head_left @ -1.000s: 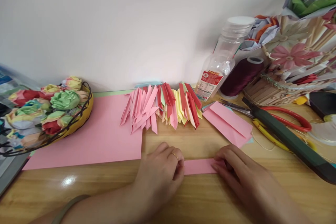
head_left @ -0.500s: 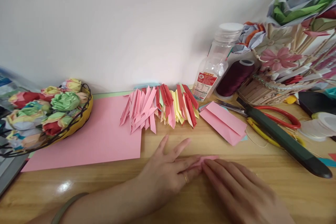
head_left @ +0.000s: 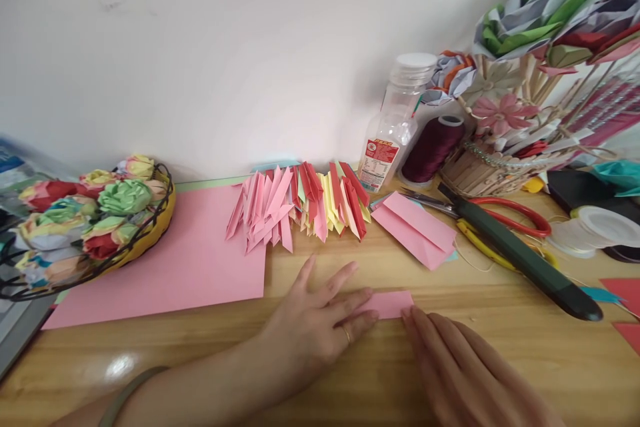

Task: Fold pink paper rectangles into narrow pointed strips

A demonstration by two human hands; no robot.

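A folded pink paper strip (head_left: pixel 393 305) lies flat on the wooden table between my hands. My left hand (head_left: pixel 320 313) is open with fingers spread; a couple of its fingertips rest on the strip's left end. At the strip's lower right corner, the fingers of my right hand (head_left: pixel 465 360) are held together and touch the edge; its thumb is hidden. Behind the hands sits a row of folded paper pieces (head_left: pixel 310 200) in pink, red and yellow. To their right lie stacked pink paper rectangles (head_left: pixel 415 230).
Large pink sheets (head_left: pixel 200 253) lie at left under a basket of paper flowers (head_left: pixel 167 213). At right are a dark-handled tool (head_left: pixel 525 260), red-handled scissors (head_left: pixel 520 207), a clear bottle (head_left: pixel 383 147), a maroon thread spool (head_left: pixel 433 150) and a stick basket (head_left: pixel 470 170) holding paper flowers.
My right hand has slid rightward along the strip to its right end, uncovering more of it. My left hand stays nearly in place. The view has shifted slightly right.
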